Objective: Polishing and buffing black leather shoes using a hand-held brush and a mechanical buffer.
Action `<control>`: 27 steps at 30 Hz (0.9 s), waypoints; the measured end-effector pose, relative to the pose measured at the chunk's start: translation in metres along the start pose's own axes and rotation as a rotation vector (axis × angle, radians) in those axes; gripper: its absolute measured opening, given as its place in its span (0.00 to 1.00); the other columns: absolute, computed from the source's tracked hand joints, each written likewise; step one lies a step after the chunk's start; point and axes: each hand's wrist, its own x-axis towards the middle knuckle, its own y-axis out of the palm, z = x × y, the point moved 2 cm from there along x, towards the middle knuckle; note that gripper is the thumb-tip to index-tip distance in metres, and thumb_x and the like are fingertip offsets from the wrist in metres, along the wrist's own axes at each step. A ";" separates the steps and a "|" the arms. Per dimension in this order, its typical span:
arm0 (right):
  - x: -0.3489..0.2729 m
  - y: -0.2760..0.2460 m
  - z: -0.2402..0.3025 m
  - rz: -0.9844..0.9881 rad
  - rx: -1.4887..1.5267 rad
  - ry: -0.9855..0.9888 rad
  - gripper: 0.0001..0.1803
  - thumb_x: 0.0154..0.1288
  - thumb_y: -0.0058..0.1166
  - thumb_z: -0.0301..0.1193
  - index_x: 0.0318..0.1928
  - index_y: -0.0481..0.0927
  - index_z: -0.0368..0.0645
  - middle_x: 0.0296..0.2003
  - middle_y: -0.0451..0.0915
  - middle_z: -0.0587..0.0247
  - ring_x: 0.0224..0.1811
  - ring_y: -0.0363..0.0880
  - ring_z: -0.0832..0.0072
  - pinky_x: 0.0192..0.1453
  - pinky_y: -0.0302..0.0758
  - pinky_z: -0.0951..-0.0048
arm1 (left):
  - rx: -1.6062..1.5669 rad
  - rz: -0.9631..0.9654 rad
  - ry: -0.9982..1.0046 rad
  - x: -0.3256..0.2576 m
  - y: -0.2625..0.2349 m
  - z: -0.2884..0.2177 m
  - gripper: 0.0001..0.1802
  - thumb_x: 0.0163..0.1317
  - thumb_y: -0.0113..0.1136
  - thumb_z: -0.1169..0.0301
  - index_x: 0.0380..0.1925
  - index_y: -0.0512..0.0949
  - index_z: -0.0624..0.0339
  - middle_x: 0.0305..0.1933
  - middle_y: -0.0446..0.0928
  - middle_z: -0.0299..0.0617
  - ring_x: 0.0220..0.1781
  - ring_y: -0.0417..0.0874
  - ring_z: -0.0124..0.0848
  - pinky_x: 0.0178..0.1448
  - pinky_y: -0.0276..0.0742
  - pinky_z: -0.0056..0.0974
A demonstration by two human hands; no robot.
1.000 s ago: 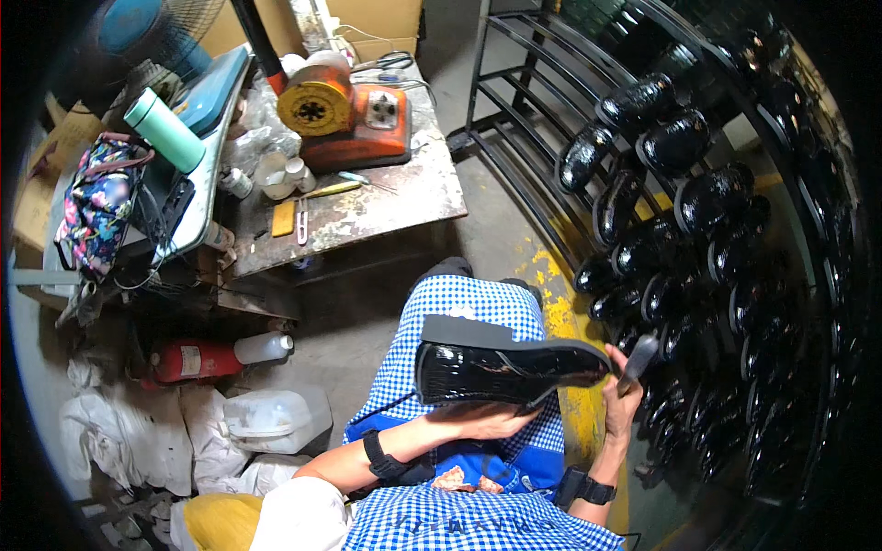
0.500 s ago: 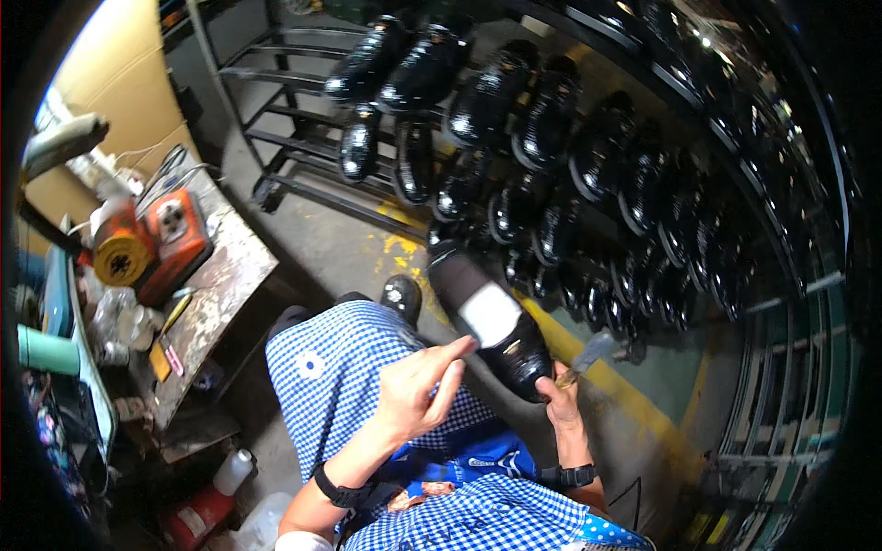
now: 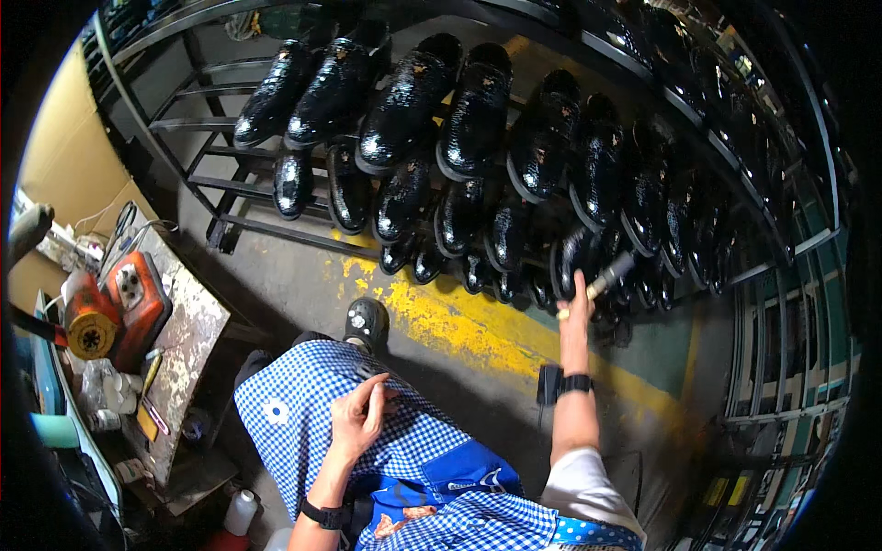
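My right hand [image 3: 576, 310] is stretched out to the shoe rack, its fingers around a short pale-handled tool [image 3: 601, 283] with a dark grey tip. Blur leaves it unclear whether this is a brush or a blade. The fingertips meet the toe of a glossy black shoe [image 3: 571, 261] on the rack; how firmly they grip it cannot be made out. Over my lap, my left hand [image 3: 356, 418] is loosely closed, fingers curled together; anything inside is hidden. Blue-and-white checked apron cloth [image 3: 303, 381] lies beneath it.
A dark metal rack [image 3: 213, 124] carries several rows of shiny black shoes [image 3: 409, 106]. On the left stands a worn table [image 3: 197, 321] with an orange machine [image 3: 129, 298] and a yellow-handled tool [image 3: 152, 372]. A white-capped bottle [image 3: 241, 512] is on the floor.
The black shoe with the white insole patch has left my lap. My right arm has reached forward to the rack with the tool still in hand. My left hand has drawn back over the apron.
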 end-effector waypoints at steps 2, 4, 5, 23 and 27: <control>0.034 0.009 -0.008 0.167 -0.152 0.163 0.31 0.46 0.60 0.56 0.37 0.70 0.42 0.23 0.77 0.59 0.10 0.61 0.80 0.13 0.59 0.79 | -0.073 -0.030 -0.052 -0.001 -0.001 0.003 0.13 0.65 0.43 0.73 0.41 0.74 0.69 0.26 0.80 0.43 0.20 0.80 0.24 0.24 0.75 0.25; 0.040 0.017 -0.014 0.149 -0.348 0.117 0.40 0.47 0.50 0.65 0.38 0.72 0.36 0.31 0.79 0.44 0.08 0.59 0.81 0.11 0.57 0.79 | -0.095 -0.064 -0.091 0.001 -0.005 0.007 0.12 0.64 0.44 0.73 0.41 0.75 0.66 0.26 0.80 0.42 0.18 0.79 0.23 0.22 0.74 0.25; 0.040 0.011 -0.016 0.037 -0.215 0.118 0.38 0.47 0.54 0.62 0.36 0.73 0.35 0.31 0.79 0.46 0.08 0.60 0.80 0.11 0.56 0.80 | -0.138 -0.071 -0.119 0.001 -0.006 0.009 0.12 0.64 0.44 0.73 0.41 0.75 0.67 0.26 0.80 0.42 0.17 0.78 0.23 0.21 0.73 0.25; 0.048 -0.067 -0.005 0.082 0.193 0.201 0.22 0.54 0.58 0.49 0.27 0.74 0.41 0.14 0.68 0.68 0.11 0.58 0.81 0.15 0.56 0.80 | -0.070 -0.118 -0.123 0.009 -0.001 0.007 0.10 0.63 0.47 0.73 0.36 0.78 0.65 0.18 0.78 0.39 0.17 0.75 0.21 0.23 0.68 0.26; 0.011 -0.105 -0.030 0.080 0.310 0.120 0.24 0.58 0.51 0.51 0.31 0.75 0.40 0.22 0.75 0.68 0.08 0.54 0.84 0.15 0.57 0.81 | -0.054 -0.111 -0.079 0.008 0.000 0.005 0.10 0.63 0.47 0.74 0.36 0.78 0.65 0.18 0.78 0.38 0.16 0.74 0.20 0.22 0.68 0.25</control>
